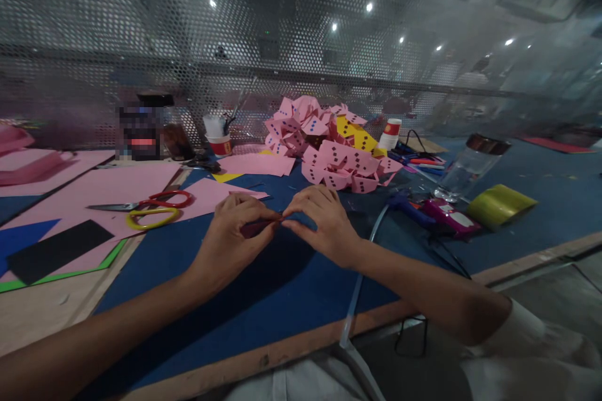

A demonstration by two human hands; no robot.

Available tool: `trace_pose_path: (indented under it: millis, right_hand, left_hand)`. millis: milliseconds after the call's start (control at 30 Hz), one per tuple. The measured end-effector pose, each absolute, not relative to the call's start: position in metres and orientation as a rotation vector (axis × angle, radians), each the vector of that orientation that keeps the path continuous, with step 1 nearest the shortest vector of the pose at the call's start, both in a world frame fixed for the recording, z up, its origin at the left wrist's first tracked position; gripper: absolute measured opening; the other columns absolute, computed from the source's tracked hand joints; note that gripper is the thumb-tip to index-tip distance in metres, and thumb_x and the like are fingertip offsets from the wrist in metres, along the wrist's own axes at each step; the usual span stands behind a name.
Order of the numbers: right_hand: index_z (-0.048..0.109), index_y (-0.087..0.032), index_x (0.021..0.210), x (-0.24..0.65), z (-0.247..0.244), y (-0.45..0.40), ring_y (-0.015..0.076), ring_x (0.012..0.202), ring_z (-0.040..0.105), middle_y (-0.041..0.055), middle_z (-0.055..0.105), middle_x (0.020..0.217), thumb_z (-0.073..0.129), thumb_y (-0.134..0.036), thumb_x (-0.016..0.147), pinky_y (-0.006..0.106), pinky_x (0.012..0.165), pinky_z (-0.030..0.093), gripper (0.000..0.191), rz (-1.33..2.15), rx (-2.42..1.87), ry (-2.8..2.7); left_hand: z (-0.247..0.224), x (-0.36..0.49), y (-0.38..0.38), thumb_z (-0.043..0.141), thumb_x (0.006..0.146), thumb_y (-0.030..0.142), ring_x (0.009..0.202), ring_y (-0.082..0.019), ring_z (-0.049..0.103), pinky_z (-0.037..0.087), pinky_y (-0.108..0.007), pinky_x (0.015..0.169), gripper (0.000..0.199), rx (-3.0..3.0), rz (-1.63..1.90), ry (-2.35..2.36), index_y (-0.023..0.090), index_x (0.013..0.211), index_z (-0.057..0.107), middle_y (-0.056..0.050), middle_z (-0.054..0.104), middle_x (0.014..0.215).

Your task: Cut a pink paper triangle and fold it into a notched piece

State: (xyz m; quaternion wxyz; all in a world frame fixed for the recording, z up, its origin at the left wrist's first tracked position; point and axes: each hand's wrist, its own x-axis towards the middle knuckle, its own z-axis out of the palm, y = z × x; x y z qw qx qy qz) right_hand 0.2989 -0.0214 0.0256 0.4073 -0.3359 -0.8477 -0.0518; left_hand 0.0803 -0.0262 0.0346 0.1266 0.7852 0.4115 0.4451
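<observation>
My left hand point(235, 241) and my right hand point(324, 222) meet fingertip to fingertip above the blue table mat point(277, 307). Both are closed in a pinch. Something small and dark seems to lie between the fingers, too hidden to name. Just beyond them sits a pile of folded pink paper pieces point(348, 166) with dark dots, and a yellow dotted paper piece point(360, 136) is among them. Scissors point(153, 218) with one red and one yellow handle loop rest on pink paper sheets point(117, 182) to the left.
Black point(66, 250) and blue sheets lie at left. A glue gun point(414, 207), yellow tape roll point(501, 205) and tilted clear jar point(470, 166) are at right. A pale strap point(360, 288) crosses the table edge. Paper cups point(219, 143) stand before a perforated metal screen point(263, 31).
</observation>
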Motion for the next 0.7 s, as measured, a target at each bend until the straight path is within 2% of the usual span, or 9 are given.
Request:
trace_pose_path:
  millis: [200,433,700]
  right_hand:
    - [0.069,-0.023,0.103,0.2992,0.0254,-0.0212,0.0215,0.112,0.063,0.0052,0.074,0.107,0.066,-0.035,0.102,0.039,0.101,0.04,0.012,-0.134,-0.825,-2.161]
    - [0.068,-0.024,0.101,0.2997,0.0253,-0.0212,0.0214,0.11,0.063,0.005,0.075,0.105,0.066,-0.03,0.102,0.041,0.101,0.039,0.007,-0.109,-0.834,-2.187]
    - [0.067,-0.021,0.099,0.2979,0.0234,-0.0203,0.0211,0.105,0.064,0.0038,0.075,0.102,0.07,-0.021,0.096,0.04,0.1,0.039,0.004,-0.113,-0.789,-2.181]
  left_hand:
    - [0.0363,0.0798,-0.028,0.063,0.089,0.027,0.097,-0.026,0.06,0.044,-0.045,0.095,0.017,2.482,1.271,1.181,0.027,0.089,0.08,-0.003,0.075,0.086]
    - [0.0363,0.0769,-0.0283,0.062,0.092,0.025,0.096,-0.025,0.063,0.035,-0.054,0.111,0.014,2.645,1.256,1.177,0.028,0.092,0.076,-0.001,0.077,0.088]
    - [0.033,0.0745,-0.0265,0.064,0.092,0.023,0.098,-0.025,0.064,0.032,-0.055,0.116,0.01,2.733,1.252,1.151,0.027,0.093,0.073,0.0,0.077,0.09]
